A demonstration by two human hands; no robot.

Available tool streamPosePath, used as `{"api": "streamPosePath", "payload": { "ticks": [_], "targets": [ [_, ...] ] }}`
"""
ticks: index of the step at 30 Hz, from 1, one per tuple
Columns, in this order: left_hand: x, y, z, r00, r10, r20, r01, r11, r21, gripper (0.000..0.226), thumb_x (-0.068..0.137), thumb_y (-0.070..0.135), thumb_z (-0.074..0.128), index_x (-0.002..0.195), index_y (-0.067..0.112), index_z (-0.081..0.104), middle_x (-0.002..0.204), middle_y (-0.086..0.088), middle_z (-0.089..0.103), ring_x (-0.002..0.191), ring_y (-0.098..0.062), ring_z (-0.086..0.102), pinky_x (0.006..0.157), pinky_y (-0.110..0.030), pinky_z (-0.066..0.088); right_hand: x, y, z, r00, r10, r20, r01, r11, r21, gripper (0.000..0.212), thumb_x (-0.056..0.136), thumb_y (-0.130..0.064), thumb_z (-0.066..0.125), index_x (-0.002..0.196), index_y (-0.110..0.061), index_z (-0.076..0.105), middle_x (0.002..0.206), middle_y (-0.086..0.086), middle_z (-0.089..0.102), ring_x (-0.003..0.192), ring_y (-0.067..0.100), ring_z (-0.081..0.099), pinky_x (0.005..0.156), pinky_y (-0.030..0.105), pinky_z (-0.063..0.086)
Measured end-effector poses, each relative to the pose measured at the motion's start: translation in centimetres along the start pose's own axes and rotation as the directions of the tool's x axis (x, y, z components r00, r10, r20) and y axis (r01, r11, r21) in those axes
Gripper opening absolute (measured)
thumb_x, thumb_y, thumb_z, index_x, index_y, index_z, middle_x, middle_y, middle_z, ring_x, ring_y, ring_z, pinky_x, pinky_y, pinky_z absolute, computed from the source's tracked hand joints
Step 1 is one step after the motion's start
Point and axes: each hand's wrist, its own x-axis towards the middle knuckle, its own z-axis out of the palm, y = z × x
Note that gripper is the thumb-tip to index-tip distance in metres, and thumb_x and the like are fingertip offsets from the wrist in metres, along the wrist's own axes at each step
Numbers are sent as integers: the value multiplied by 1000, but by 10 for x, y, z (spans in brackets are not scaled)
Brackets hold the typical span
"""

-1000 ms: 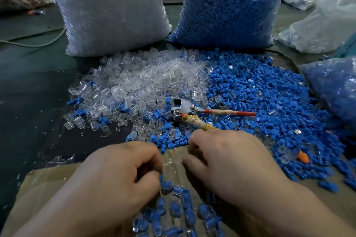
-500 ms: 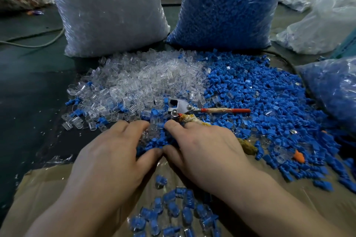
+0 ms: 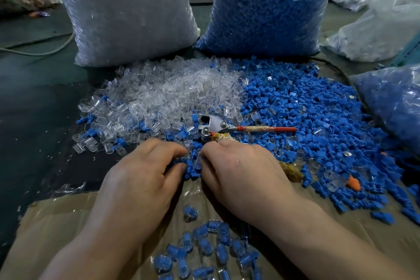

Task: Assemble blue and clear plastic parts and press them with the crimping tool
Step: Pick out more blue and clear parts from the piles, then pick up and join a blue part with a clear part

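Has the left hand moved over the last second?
Yes. The left hand moved forward, from over the cardboard to the edge of the loose parts, closer to the crimping tool, which stayed put.

Dim even light, glare on plastic bags (image 3: 127, 11), wide-angle edge bending, mostly sharp

two sacks are stood side by side at the back, the left sack (image 3: 127, 13) and the right sack (image 3: 268, 7). before each a pile is spread, the left pile (image 3: 163, 93) touching the right pile (image 3: 306, 116). the tool (image 3: 218, 127) is laid where they meet, one handle pointed right, the other run under the right hand (image 3: 245, 173). the left hand (image 3: 141, 177) is set just beside it at the piles' near edge. joined pieces (image 3: 204, 248) are scattered on the cardboard (image 3: 45, 223) between the forearms. a bag (image 3: 395, 102) is placed right of the right pile.
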Motion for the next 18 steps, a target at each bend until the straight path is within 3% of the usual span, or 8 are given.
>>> {"api": "streamPosePath", "payload": {
  "ticks": [5,8,12,15,18],
  "targets": [
    [0,-1,1,1000,-4,27,3,1000,20,26,86,32,68,112,35,70,96,25,57,83,5,53,73,-9,36,0,0,-3,1000,13,15,-13,1000,13,11,101,-29,41,93,-26,48,81,-8,52,62,18,38,53,34,29],
    [0,-2,1,1000,-1,-22,2,1000,21,26,86,33,69,112,34,70,99,25,56,86,3,54,76,-9,34,-2,3,-3,1000,21,1,-21,995,96,14,103,-32,37,97,-27,48,81,-8,55,65,20,49,57,38,40],
    [-5,6,-3,992,-30,-125,5,980,-197,35,78,57,59,109,43,64,101,25,59,91,6,58,69,-14,40,-3,1,-5,992,25,-124,9,963,270,26,101,-42,35,95,-24,53,76,-8,57,67,19,56,61,43,46],
    [-7,9,0,986,-107,-130,53,930,-363,34,73,50,70,106,48,64,100,29,66,89,8,63,68,-24,52,-5,0,-6,991,22,-135,24,945,325,28,99,-45,35,96,-26,55,81,-10,59,74,17,57,65,42,47],
    [-9,10,1,980,-150,-129,84,906,-416,27,78,41,68,104,48,66,91,24,71,81,1,69,66,-36,60,-4,0,-8,996,-17,-90,48,934,353,25,100,-45,37,99,-29,56,88,-12,60,81,13,58,70,41,48]
  ]
}}
